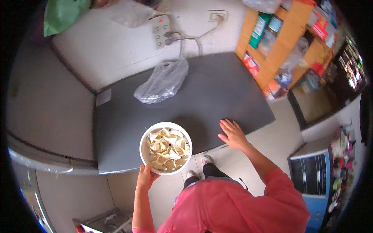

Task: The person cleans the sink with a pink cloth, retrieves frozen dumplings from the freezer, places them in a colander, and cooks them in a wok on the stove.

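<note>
My left hand (145,177) grips the near left rim of a round white basket (142,148) with small holes in it. Folded dumplings (169,147), wonton-like in shape, lie inside the basket. The basket appears raised over the front edge of a dark grey countertop (209,87), with a shadow beside it. To the right, my right hand (234,135) is at the front edge of the countertop, palm down, fingers apart and holding nothing. A clear plastic bag (164,81) lies on the countertop beyond the basket.
A power strip (161,32) with plugs hangs on the wall, and a cord runs to a wall socket (218,16). An orange wooden shelf (284,46) with packages and jars stands at the right. A blue cabinet (314,204) stands on the tiled floor, lower right.
</note>
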Motion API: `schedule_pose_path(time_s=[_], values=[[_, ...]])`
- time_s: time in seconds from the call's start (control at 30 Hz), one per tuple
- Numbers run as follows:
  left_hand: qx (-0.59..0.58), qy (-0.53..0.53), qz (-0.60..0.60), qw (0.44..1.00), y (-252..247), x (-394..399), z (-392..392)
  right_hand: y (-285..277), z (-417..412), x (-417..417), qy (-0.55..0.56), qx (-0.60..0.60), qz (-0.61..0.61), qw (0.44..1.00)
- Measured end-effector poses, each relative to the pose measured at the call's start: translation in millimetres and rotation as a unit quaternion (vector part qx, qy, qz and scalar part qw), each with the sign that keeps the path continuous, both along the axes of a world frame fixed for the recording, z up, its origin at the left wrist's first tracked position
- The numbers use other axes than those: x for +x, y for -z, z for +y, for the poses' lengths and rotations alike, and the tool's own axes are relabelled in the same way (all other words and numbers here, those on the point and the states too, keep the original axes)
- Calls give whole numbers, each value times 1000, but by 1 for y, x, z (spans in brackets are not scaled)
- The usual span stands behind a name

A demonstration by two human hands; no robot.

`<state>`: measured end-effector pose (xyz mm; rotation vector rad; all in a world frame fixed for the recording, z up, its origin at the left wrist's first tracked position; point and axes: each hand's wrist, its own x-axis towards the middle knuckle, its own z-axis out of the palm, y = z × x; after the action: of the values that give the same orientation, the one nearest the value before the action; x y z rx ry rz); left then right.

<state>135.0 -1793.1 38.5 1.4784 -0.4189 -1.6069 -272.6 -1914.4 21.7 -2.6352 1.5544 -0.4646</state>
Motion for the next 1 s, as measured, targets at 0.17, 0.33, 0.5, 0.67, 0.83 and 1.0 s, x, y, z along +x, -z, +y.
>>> schedule_pose_path(time_s=[0.17, 0.33, 0.5, 0.67, 0.83, 1.0], values=[[-60, 51, -19, 997, -29, -19, -4, -10, 30, -12, -22, 12, -60, 998], [-59, 77, 12, 995, -47, -27, 1, -3, 57, -23, -23, -31, -128, 991], [-61, 100, 57, 991, -91, -56, 24, -14, 91, -31, 21, -127, -173, 977], [-107, 125, -3, 986, -109, -45, 53, -42, 188, 21, 256, 26, -534, 805], [-156, 235, -26, 959, -151, -31, 67, -45, 371, 66, 385, 133, -719, 563], [-125, 392, 34, 911, -197, 2, 38, -126, 511, 196, 503, -61, -750, 424]])
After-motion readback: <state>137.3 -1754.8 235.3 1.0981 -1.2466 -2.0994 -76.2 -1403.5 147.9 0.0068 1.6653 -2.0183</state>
